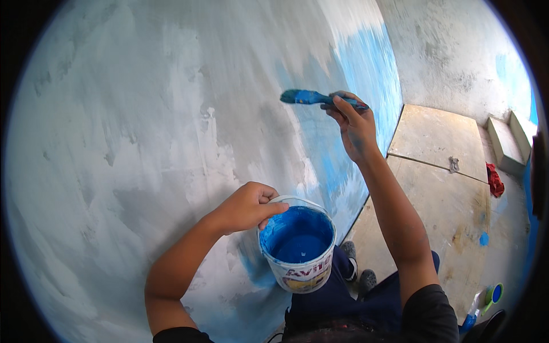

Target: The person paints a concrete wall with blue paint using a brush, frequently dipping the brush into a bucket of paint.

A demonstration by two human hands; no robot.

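My left hand [249, 207] grips the rim and handle of a white plastic bucket [306, 274], thumb over the edge. Blue paint [300, 240] lies inside it and coats its inner wall. Up and to the right, my right hand [355, 123] is closed round the handle of a paintbrush [309, 96]. The brush is held level, its dark, blue-stained bristles pointing left in front of the wall; I cannot tell whether they touch it. That wall [171, 114] is grey-white, with light blue strokes [366, 63] toward its right side.
Pale boards [440, 137] cover the floor at right, with a blue paint spot [484, 239]. A red cloth [494, 180] lies near concrete steps [506, 140]. At lower right stands a green container of blue paint [494, 293]. My shoes [367, 281] are below the bucket.
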